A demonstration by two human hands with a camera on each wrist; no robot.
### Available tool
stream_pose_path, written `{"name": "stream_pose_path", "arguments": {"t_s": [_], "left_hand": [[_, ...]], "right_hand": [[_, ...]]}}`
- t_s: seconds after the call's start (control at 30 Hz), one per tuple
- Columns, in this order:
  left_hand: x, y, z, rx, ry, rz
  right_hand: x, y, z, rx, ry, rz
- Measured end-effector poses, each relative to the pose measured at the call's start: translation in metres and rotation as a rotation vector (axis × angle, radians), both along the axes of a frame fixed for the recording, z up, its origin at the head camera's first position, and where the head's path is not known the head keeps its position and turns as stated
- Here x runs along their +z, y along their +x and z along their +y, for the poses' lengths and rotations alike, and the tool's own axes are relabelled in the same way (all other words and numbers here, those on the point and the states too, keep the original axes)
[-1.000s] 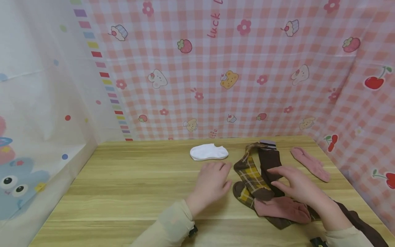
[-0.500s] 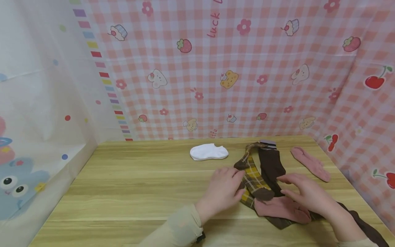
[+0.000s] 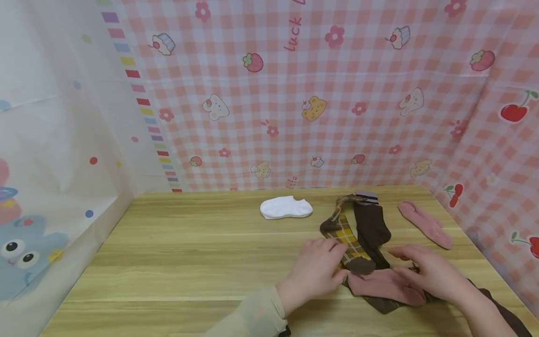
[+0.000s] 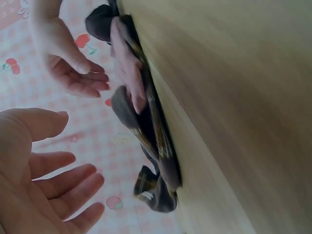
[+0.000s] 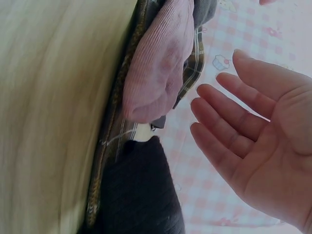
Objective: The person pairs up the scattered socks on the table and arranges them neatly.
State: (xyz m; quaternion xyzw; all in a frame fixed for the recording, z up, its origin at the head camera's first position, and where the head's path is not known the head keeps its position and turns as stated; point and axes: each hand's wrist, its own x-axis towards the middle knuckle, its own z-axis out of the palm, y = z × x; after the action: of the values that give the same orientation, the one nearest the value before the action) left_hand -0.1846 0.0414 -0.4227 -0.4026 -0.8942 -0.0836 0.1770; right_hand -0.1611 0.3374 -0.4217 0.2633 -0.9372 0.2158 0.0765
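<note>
A pink sock [image 3: 385, 286] lies across the pile, on top of a brown-and-yellow plaid sock. Another plaid sock [image 3: 347, 236] with a dark toe curves up behind it, beside a dark brown sock [image 3: 371, 224] with a striped cuff. My left hand [image 3: 316, 267] hovers at the left side of the pile, its fingers relaxed and apart in the left wrist view. On the right, my right hand [image 3: 431, 274] is held over the end of the pink sock. Its palm and loosely bent fingers hold nothing in the right wrist view.
A white ankle sock [image 3: 286, 207] lies at the back middle of the wooden table [image 3: 181, 262]. A second pink sock [image 3: 425, 224] is near the right edge. More dark fabric [image 3: 505, 313] trails toward the front right corner. Patterned cloth [image 3: 269, 93] hangs around the table.
My left hand has moved right and toward me, from near the white sock to the plaid sock. My right hand has shifted right and nearer. The socks have stayed in place.
</note>
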Motion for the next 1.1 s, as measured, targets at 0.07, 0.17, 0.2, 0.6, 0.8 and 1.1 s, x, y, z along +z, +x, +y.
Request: {"name": "stream_pose_path", "arguments": {"t_s": [0.07,0.17,0.2,0.6,0.8,1.1], "left_hand": [[0.000,0.001,0.002,-0.017,0.029,-0.050],[0.001,0.003,0.003,-0.034,0.076,-0.137],[0.001,0.003,0.004,-0.034,0.085,-0.158],[-0.009,0.002,0.009,-0.016,0.216,-0.499],[-0.015,0.001,0.013,0.049,0.362,-0.719],[-0.020,0.001,0.017,0.085,0.517,-0.883]], "right_hand": [[-0.002,0.000,0.003,0.002,0.005,-0.003],[-0.004,0.000,0.007,0.006,0.010,-0.023],[-0.004,0.000,0.008,0.007,0.009,-0.038],[-0.004,0.000,0.009,-0.038,0.048,-0.236],[-0.005,0.002,0.008,-0.063,0.066,-0.244],[-0.009,0.002,0.008,-0.052,0.036,-0.310]]}}
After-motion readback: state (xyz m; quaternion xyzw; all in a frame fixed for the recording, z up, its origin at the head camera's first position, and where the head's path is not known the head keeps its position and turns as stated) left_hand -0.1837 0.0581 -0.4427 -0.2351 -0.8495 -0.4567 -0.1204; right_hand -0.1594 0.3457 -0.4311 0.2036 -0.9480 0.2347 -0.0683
